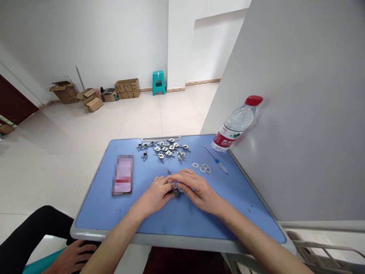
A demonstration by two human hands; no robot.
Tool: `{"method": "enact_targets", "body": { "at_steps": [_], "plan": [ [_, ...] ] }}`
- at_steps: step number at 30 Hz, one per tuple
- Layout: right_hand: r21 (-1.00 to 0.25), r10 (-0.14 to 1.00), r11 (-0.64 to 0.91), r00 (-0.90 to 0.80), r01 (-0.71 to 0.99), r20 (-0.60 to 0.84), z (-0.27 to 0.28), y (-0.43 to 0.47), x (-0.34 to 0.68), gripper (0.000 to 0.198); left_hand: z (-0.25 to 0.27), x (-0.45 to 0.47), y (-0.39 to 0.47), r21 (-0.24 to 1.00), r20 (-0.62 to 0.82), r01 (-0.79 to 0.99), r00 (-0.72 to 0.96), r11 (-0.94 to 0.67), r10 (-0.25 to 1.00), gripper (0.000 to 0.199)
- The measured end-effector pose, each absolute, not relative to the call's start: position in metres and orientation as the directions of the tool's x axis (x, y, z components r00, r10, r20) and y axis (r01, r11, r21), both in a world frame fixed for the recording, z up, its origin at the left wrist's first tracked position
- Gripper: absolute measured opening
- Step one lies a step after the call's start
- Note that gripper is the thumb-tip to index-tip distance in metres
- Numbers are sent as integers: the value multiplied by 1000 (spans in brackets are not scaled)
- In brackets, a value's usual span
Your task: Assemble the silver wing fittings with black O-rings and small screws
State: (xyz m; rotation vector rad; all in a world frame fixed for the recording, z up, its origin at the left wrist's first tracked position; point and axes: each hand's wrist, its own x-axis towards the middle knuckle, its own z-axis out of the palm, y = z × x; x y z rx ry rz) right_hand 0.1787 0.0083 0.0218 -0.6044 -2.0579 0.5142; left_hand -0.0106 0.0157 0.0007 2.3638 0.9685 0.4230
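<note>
Both hands meet over the front middle of the blue table (99,213). My left hand (156,194) is closed on a small metal fitting (176,192), steadying its left side. Over the top of that fitting curl the fingers of my right hand (198,188), thumb and fingers pinched together. Something clear shows under them, mostly hidden, and I cannot make out what it is. Just beyond the fingertips lie a few tiny screws (169,172). Several similar metal fittings (165,147) are spread along the far side. Flat oval gaskets (205,169) lie right of my right hand.
A screwdriver (218,161) lies to the right, near a red-capped water bottle (235,127) beside the grey partition (299,114). A phone (123,175) rests at the left. Another person's hand (72,257) is below the table's left corner. Cardboard boxes (127,88) and a teal stool (159,82) stand by the wall.
</note>
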Motion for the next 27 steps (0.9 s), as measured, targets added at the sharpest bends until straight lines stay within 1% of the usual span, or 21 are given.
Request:
{"method": "enact_targets", "body": {
  "at_steps": [3, 6, 13, 19, 27],
  "plan": [
    [-568, 611, 787, -436, 240, 661, 21, 9, 178, 26, -1, -11, 16, 591, 79, 548, 691, -592, 719, 13],
    [-541, 614, 789, -397, 290, 682, 18, 9, 178, 22, -3, -12, 16, 580, 69, 556, 695, -595, 716, 11],
    [-479, 560, 828, -390, 290, 731, 13, 10, 175, 21, -2, -12, 16, 580, 74, 551, 698, -600, 712, 14],
    [-460, 569, 817, -363, 346, 738, 11, 9, 175, 18, -5, -11, 18, 583, 121, 510, 714, -632, 689, 15],
    [-435, 583, 797, -344, 418, 736, 12, 9, 175, 16, -2, -10, 17, 581, 111, 524, 707, -623, 698, 12]
  ]
}}
